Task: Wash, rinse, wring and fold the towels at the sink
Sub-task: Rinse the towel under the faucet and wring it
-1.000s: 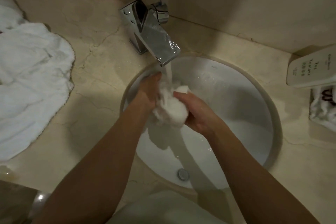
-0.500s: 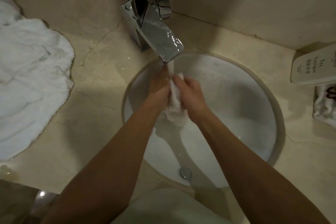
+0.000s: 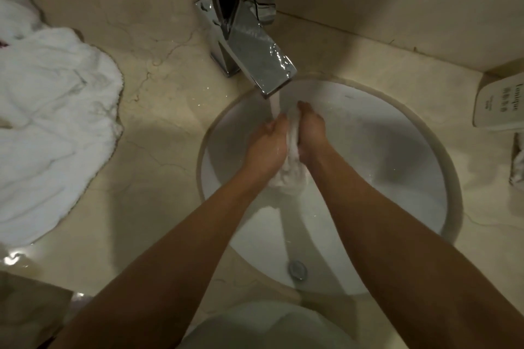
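Towel [image 3: 289, 176] gripped by both hands.

Two bare forearms — no sleeves, watch or rings visible — reach up from the lower frame; left hand [image 3: 265, 147], right hand [image 3: 310, 136].

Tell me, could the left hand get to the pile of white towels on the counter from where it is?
Probably yes: bare counter lies between the sink and the towel pile. But the left hand grips the small towel with the right hand, so it must let go first.

Beige marble counter [image 3: 158, 110], white towel heap [image 3: 54, 127] left, chrome faucet [image 3: 243, 45] behind sink [image 3: 450, 178]
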Demonstrator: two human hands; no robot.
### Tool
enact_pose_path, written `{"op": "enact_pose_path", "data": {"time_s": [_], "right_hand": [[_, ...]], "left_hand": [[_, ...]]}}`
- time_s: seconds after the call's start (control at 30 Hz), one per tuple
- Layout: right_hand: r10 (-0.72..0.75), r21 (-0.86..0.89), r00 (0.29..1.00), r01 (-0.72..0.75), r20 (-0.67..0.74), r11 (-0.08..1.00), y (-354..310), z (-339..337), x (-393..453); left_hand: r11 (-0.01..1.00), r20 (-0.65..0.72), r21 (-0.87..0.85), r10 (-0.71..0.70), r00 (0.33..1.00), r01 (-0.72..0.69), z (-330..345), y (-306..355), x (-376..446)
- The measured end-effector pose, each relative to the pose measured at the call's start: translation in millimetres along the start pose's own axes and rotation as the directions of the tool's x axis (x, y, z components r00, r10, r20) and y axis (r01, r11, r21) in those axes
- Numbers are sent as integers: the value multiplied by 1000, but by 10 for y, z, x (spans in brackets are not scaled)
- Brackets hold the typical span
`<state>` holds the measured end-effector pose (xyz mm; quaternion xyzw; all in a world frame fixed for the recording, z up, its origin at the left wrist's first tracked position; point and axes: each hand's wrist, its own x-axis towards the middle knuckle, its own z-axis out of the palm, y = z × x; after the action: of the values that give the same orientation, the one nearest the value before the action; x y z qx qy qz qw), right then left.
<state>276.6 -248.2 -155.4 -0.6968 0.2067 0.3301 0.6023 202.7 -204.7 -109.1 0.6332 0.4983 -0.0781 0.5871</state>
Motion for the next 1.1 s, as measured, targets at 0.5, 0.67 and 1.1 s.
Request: {"op": "enact_pose_path", "data": {"time_s": [0.5, 0.67, 1.1], "right_hand": [[-184, -388, 965, 246, 189, 888, 106, 262, -250], [-211, -459, 968, 251, 138, 852, -82, 279, 2], [51, 35, 995, -54, 85, 998, -24, -93, -111]], "left_hand": [[980, -152, 165, -85, 985, 110, -49, -134, 435], [993, -35, -36, -112, 993, 111, -4, -147, 103], [994, -118, -104, 13, 993, -25, 52, 60, 268]]}}
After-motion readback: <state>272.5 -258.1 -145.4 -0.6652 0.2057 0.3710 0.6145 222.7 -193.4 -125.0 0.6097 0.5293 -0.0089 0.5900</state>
